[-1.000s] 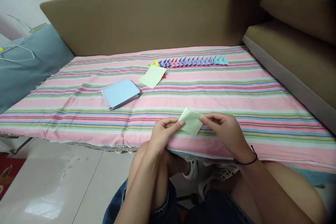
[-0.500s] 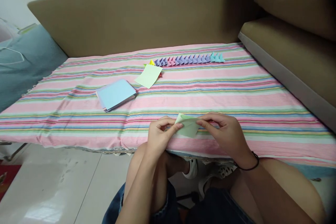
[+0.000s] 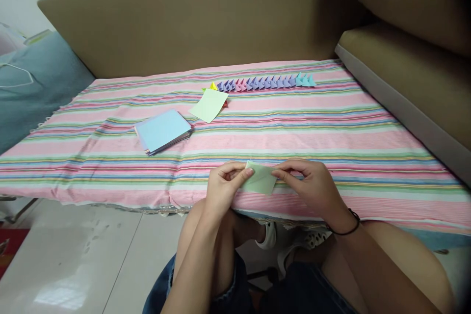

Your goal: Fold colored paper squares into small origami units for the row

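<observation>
A pale green paper square [image 3: 260,180], folded over, is held between both hands just above the front edge of a striped pink cloth [image 3: 331,127]. My left hand [image 3: 223,188] pinches its left edge between thumb and fingers. My right hand [image 3: 311,185], with a black band at the wrist, pinches its right side. Farther back lie a stack of coloured paper squares [image 3: 162,130] with a light blue sheet on top, a single green sheet [image 3: 208,104], and a row of several small folded paper pieces [image 3: 263,83] in purple, pink and blue.
The cloth covers a low couch with a tan backrest [image 3: 206,19] and tan cushions [image 3: 412,64] at the right. A blue-grey pillow [image 3: 33,83] lies at the left. My knees and a shiny tiled floor [image 3: 73,260] are below.
The green paper was folded down flatter between my hands, and both hands dropped slightly toward the cloth's front edge. The view shifted a little.
</observation>
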### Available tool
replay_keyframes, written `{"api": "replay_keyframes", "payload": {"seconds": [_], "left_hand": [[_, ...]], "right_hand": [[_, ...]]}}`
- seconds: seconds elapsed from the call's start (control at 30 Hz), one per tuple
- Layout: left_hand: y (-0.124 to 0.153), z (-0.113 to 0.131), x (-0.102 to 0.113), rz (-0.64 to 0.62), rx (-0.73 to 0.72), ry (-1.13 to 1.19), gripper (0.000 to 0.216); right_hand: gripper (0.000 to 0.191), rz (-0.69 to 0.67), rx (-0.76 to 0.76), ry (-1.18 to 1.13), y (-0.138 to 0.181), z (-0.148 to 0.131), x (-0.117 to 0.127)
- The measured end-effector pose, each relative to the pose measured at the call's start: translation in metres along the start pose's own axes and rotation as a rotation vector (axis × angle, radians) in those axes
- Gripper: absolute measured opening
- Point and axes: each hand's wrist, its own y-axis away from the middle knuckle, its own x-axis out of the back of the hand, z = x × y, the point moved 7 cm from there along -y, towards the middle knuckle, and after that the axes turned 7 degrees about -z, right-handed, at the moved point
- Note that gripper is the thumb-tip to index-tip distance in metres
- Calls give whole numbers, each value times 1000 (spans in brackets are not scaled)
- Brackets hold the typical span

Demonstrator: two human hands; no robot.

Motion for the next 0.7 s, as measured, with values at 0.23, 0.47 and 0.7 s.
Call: {"api": "replay_keyframes", "payload": {"seconds": [0.23,0.47,0.7], "left_hand": [[0,2,-1,-22,-67,47,18],[-4,-8,-3,-32,40,148,23],[-17,-33,-7,-123,194,-218,26]], "right_hand": [[12,-37,-2,-24,-1,0,-2],[17,-150,-128,-246,-4,14,-16],[23,-146,-303,-312,-8,49,-19]]}}
